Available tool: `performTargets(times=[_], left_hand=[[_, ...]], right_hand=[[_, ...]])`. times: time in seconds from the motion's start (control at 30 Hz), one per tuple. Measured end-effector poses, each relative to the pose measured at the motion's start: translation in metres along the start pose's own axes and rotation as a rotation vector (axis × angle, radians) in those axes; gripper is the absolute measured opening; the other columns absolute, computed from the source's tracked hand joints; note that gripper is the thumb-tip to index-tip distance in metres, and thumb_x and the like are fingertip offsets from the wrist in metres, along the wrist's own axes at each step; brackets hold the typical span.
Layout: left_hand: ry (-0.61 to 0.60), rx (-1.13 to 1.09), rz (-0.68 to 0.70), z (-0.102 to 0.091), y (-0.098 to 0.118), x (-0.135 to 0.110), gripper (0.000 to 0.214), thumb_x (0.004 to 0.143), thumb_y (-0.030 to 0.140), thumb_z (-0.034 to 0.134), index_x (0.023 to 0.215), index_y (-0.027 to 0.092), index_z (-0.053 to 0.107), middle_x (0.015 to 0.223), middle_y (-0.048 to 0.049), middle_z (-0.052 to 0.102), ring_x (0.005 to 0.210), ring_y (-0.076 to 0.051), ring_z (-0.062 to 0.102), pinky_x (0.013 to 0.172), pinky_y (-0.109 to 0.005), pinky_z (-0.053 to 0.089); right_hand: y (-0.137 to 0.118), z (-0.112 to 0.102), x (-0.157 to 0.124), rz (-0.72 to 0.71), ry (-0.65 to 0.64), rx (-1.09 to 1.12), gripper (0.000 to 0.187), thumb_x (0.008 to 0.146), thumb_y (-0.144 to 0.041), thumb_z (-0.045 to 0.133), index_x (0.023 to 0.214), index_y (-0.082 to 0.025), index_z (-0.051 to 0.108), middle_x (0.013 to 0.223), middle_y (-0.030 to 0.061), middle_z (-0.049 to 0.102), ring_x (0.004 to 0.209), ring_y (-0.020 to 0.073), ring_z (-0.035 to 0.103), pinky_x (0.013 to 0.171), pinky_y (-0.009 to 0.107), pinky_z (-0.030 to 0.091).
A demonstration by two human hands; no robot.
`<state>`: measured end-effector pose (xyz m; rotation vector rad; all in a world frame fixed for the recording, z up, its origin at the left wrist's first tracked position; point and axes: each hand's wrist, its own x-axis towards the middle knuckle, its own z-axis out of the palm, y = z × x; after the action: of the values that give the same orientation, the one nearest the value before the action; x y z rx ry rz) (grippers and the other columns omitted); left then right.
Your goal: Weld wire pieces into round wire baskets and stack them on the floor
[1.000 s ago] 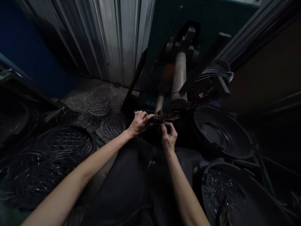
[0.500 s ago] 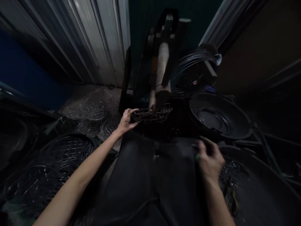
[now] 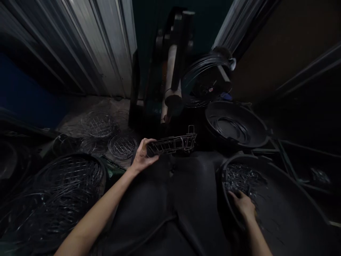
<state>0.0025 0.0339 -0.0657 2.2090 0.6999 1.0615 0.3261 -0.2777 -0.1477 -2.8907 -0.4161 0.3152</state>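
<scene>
My left hand [image 3: 142, 158] is closed on one end of a shallow round wire basket [image 3: 176, 144], thumb below and fingers above. The basket is tilted nearly edge-on above my dark-clothed lap, with a wire loop rising from its far end. Just beyond it stands a machine with a pale cylindrical arm [image 3: 170, 71], apart from the basket. My right hand [image 3: 243, 204] reaches down into a large dark pan [image 3: 290, 199], beside a heap of short shiny wire pieces [image 3: 242, 177]. Its fingertips are in shadow, and a bit of something yellow shows behind the wrist.
Finished-looking round wire grids [image 3: 122, 145] lie on the floor at left. A tub heaped with wire grids [image 3: 71, 174] stands nearer. Another dark pan [image 3: 250, 122] holds wire rings, with a wire coil [image 3: 205, 64] behind it. Corrugated metal wall [image 3: 106, 46] rises behind.
My left hand has drawn the basket off the machine's tip, toward me. My right hand has gone from beside my lap down into the large pan. The view has shifted slightly right.
</scene>
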Motion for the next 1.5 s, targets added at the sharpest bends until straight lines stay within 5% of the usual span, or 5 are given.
performTargets(times=[0.27,0.43,0.67,1.07,1.5], left_hand=[[-0.056,0.027,-0.007,-0.002,0.018,0.013,0.055,0.066,0.02,0.068,0.117,0.02,0.047,0.104,-0.0045,0.052,0.096,-0.019,0.055,0.084,-0.033,0.047],[-0.122,0.097,-0.039,0.01,0.03,0.019,0.057,0.066,0.017,0.065,0.118,0.02,0.044,0.107,-0.0063,0.052,0.102,-0.023,0.053,0.088,-0.037,0.045],[-0.278,0.203,0.028,0.011,0.042,0.017,0.053,0.071,0.018,0.061,0.12,0.018,0.041,0.11,-0.0096,0.052,0.099,-0.026,0.049,0.083,-0.041,0.04],[-0.582,0.241,0.154,0.02,0.04,0.022,0.071,0.067,0.021,0.065,0.132,0.019,0.036,0.122,-0.0126,0.047,0.105,-0.029,0.045,0.091,-0.047,0.035],[-0.322,0.184,0.208,0.016,0.012,0.031,0.066,0.077,0.017,0.061,0.135,0.02,0.03,0.118,-0.0128,0.046,0.106,-0.026,0.049,0.086,-0.041,0.043]], right_hand=[[-0.056,-0.074,-0.06,0.004,0.238,0.596,0.045,0.061,-0.056,0.061,0.084,-0.018,0.067,0.079,0.0119,0.069,0.072,0.0293,0.063,0.067,0.041,0.051],[-0.162,-0.109,-0.118,-0.318,-0.18,0.965,0.035,0.071,-0.048,0.067,0.084,-0.016,0.068,0.063,0.0034,0.066,0.049,0.0141,0.057,0.05,0.026,0.049],[-0.251,-0.075,-0.123,-0.493,-0.506,0.961,0.027,0.073,-0.043,0.065,0.075,-0.017,0.062,0.06,0.0019,0.065,0.052,0.0168,0.063,0.047,0.024,0.049],[-0.246,-0.028,-0.123,-0.479,-0.19,0.985,0.025,0.08,-0.044,0.058,0.081,-0.018,0.059,0.074,0.002,0.066,0.062,0.0163,0.064,0.06,0.026,0.051],[-0.278,-0.042,-0.114,-0.676,0.057,0.839,0.018,0.082,-0.036,0.054,0.075,-0.019,0.055,0.064,-0.0018,0.06,0.052,0.011,0.055,0.056,0.022,0.044]])
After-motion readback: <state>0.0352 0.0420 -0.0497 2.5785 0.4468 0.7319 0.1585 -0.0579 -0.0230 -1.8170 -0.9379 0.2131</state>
